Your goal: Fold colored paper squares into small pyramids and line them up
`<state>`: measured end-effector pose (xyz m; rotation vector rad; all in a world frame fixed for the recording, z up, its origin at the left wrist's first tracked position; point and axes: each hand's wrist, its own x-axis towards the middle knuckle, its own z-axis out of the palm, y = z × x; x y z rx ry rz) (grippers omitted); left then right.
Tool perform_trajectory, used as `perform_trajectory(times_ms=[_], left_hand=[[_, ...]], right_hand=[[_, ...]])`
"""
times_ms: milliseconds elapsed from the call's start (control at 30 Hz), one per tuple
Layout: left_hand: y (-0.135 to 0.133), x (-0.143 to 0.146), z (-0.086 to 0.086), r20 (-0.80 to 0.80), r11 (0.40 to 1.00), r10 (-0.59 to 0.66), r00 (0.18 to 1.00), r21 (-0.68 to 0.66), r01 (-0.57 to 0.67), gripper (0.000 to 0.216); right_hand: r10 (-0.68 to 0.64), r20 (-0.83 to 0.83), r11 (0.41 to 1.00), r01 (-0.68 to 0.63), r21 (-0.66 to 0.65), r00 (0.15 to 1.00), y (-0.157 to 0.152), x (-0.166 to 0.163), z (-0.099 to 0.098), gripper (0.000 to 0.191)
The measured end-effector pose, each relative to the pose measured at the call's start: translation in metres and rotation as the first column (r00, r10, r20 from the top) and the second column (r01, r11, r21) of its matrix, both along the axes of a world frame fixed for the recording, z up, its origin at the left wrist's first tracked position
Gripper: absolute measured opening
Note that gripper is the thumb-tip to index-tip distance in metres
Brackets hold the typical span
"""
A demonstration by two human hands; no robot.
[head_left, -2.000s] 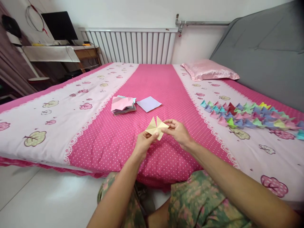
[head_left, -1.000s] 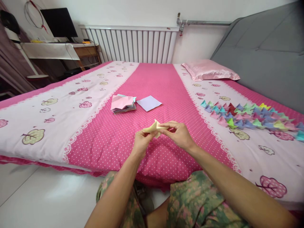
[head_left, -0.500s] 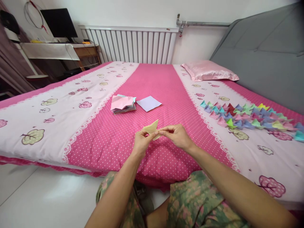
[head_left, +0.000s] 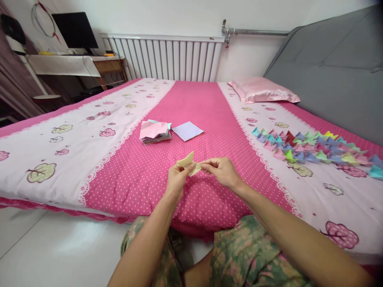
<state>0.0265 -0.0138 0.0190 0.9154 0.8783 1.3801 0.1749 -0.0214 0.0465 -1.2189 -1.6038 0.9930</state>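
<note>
Between my hands, over the near part of the bed, is a partly folded piece of yellow origami paper. My left hand pinches it between thumb and fingers, with a pointed flap standing up above the thumb. My right hand is closed on the paper's right tip, with thumb and forefinger together. Beyond the hands lie a stack of folded coloured papers, pink on top, and a flat lilac square of paper.
Rows of small folded paper boats in many colours stand on the right of the bed. A pink pillow lies by the grey headboard. At the back are a radiator and a desk with a monitor.
The yellow paper has been drawn wider on its right side, where a flap now shows between my hands. Its upright point has shifted slightly left. Everything else stays as it was.
</note>
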Motion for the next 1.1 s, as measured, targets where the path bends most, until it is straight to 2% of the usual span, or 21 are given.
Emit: perform_trajectory(times_ms=[200,333,433,567,667,833,1100], left_hand=[[0.001,0.001,-0.007,0.054,0.996,-0.067,0.996,-0.063,0.070,0.019],[-0.001,0.007,-0.009,0.081,0.983,-0.153,0.985,-0.091,0.160,0.023],[-0.003,0.008,-0.007,0.061,0.973,-0.209,0.976,-0.088,0.214,0.027],[-0.001,0.003,-0.005,-0.053,0.988,-0.143,0.988,-0.067,0.139,0.022],[0.001,-0.002,-0.005,-0.081,0.995,-0.083,0.993,-0.065,0.078,0.018],[0.001,-0.003,-0.004,-0.052,0.991,-0.097,0.994,-0.099,0.091,0.015],[0.001,-0.005,-0.002,-0.077,0.992,-0.116,0.990,-0.057,0.112,0.019]], right_hand=[[-0.003,0.048,1.000,0.002,0.023,0.999,0.002,0.002,-0.004,0.018],[0.011,-0.051,0.999,-0.009,0.040,0.999,0.005,-0.002,-0.009,0.026],[0.001,-0.096,1.000,-0.002,-0.007,0.995,0.006,-0.003,-0.009,0.032],[-0.031,-0.138,0.995,0.018,-0.097,0.990,0.006,0.000,-0.005,0.025],[-0.042,-0.131,0.994,0.028,-0.109,0.990,0.005,0.004,-0.002,0.024],[-0.028,-0.072,0.996,0.021,-0.087,0.997,0.006,0.004,-0.001,0.023],[0.026,0.067,0.999,-0.023,-0.038,0.997,0.004,0.005,0.000,0.027]])
